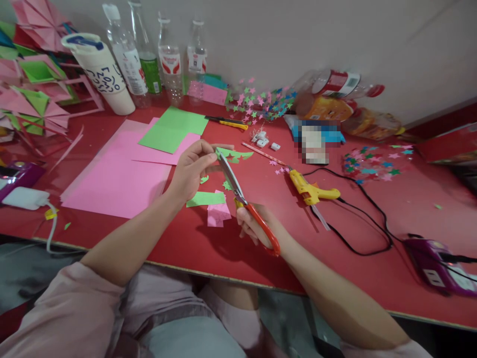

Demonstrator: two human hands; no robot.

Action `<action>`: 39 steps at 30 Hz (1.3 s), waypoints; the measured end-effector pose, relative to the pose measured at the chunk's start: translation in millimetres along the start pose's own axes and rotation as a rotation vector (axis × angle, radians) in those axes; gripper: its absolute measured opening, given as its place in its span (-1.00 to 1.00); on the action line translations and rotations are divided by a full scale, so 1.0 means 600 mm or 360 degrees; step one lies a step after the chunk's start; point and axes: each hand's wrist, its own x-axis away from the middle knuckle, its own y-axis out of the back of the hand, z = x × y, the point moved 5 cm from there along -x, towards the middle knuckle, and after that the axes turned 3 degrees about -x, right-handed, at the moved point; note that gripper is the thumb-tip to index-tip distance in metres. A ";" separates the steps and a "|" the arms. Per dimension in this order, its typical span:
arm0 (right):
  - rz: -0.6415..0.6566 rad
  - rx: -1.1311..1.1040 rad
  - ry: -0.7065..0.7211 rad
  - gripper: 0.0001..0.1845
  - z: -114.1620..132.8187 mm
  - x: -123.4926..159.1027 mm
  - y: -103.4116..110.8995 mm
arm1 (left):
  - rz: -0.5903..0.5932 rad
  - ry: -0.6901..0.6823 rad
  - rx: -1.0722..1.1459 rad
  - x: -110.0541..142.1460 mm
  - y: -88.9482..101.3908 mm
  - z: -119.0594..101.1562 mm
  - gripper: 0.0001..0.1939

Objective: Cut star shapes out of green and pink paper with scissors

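Head view, looking down on a notched green paper strip [240, 155], held over the red table [192, 248], pinched at its left end by the left hand [192, 169]. Across that same end, scissors [237, 189] with red handles, gripped by the right hand [249, 229]; hands near each other but apart. Cannot tell about blades biting or merely resting. Probably partway through cutting this strip, judging by its notches. Just below, green scraps [227, 185], a straight-edged green strip [204, 199] and pink pieces [218, 214]. Farther out, apparently finished: a star heap [257, 102] by the wall, another star cluster [380, 163] at right. Apparently left whole: pink sheets [112, 171], a green sheet [173, 130].
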 end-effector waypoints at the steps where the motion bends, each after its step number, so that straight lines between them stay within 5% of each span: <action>1: 0.0003 0.0000 0.0004 -0.60 -0.001 0.000 0.000 | -0.0014 -0.0003 0.0024 0.000 0.000 0.001 -0.85; 22: -0.0065 -0.0077 -0.0104 -0.55 -0.010 -0.006 -0.002 | -0.0157 0.0133 0.0257 0.003 -0.004 0.017 -0.88; 32: -0.0063 -0.0156 -0.0034 -0.55 -0.005 -0.007 0.001 | -0.0546 0.0455 0.0226 -0.001 0.028 0.038 -0.89; 34: -0.0111 -0.0193 0.0016 -0.54 -0.002 -0.007 0.007 | -0.0495 0.0536 -0.0041 -0.002 0.031 0.040 -0.90; 39: -0.0240 -0.0245 0.0140 -0.52 0.007 -0.006 0.027 | -0.0025 0.0722 -0.0764 0.003 0.014 0.058 -0.88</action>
